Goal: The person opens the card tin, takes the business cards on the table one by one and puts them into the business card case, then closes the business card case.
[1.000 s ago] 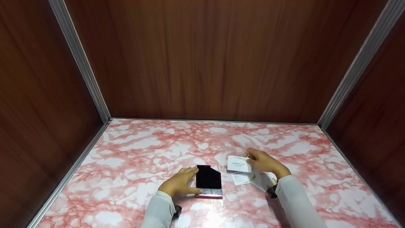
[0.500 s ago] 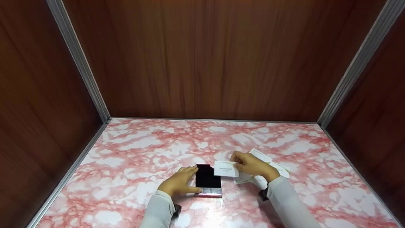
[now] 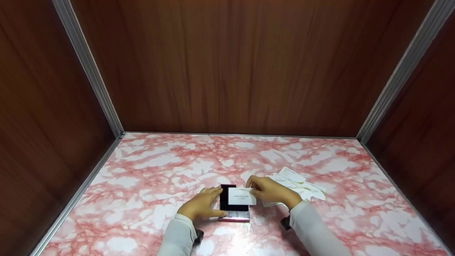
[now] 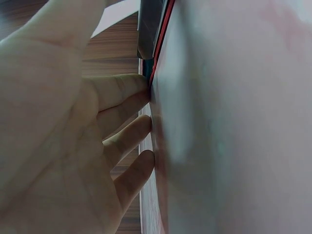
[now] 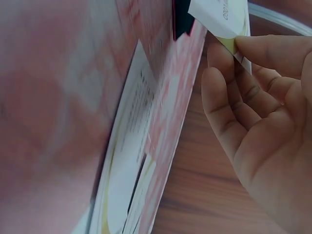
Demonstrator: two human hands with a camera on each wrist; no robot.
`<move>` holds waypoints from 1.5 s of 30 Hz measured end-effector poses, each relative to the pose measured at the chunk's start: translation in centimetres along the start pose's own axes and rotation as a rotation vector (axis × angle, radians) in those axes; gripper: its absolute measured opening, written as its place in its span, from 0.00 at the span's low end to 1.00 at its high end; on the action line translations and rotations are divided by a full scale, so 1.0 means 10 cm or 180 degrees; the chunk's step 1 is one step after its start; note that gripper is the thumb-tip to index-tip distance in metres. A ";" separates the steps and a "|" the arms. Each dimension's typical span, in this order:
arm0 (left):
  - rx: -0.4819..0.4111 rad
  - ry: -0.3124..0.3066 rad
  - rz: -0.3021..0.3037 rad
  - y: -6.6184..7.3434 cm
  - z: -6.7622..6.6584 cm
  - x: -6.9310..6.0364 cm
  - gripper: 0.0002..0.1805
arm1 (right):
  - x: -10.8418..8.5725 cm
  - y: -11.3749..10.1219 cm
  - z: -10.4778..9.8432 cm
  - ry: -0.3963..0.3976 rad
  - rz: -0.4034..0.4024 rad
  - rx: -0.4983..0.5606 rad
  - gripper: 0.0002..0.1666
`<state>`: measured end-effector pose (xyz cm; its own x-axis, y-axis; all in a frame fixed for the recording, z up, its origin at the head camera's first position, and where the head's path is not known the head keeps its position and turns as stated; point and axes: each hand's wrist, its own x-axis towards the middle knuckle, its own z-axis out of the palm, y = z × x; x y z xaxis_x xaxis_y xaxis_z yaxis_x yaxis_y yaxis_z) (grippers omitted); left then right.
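A business card case point(image 3: 234, 216), with a black inside and a silver near strip, lies opened on the table. My left hand point(image 3: 201, 205) rests at its left side, thumb on the near strip and fingertips at the far left corner. The left wrist view shows these fingers point(image 4: 129, 131) mostly straight, tips down at the table and the case's red edge. Between thumb and fingers my right hand point(image 3: 272, 192) pinches a white business card point(image 3: 241, 196), also a stack edge-on in the right wrist view point(image 5: 222, 17). The card hangs over the case's black inside and hides part of it.
Several white business cards point(image 3: 302, 186) with yellow-green curves lie spread and overlapping on the table, right of the case and partly behind my right hand. The red-and-white marbled table point(image 3: 153, 160) is bounded by brown wood-look walls point(image 3: 227, 71) with grey metal edges.
My right hand has moved left with the business card, from above the spread cards to over the case. More of the spread cards now show. The left hand and case have stayed put.
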<state>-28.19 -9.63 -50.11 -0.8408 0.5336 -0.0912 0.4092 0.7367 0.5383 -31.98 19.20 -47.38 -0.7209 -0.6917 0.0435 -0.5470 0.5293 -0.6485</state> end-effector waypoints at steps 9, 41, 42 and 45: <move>0.0044 0.0098 0.0074 -0.01 -0.01 0.00 0.51 | 0.12 -0.04 0.11 -0.0005 -0.0044 -0.0099 0.08; -0.0092 0.0110 -0.0030 0.01 -0.01 -0.01 0.52 | 0.23 -0.06 0.22 0.0481 -0.0118 -0.0480 0.09; -0.0088 0.0108 -0.0031 0.01 -0.01 -0.01 0.51 | 0.23 -0.06 0.23 0.0451 -0.0093 -0.0463 0.10; -0.0052 0.0127 0.0005 0.00 0.00 -0.01 0.51 | 0.22 -0.05 0.23 0.0334 -0.0021 -0.0442 0.12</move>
<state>-28.10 -9.67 -50.06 -0.8537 0.5176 -0.0570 0.4050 0.7287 0.5522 -32.29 16.32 -48.72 -0.7536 -0.6441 0.1312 -0.6002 0.5928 -0.5370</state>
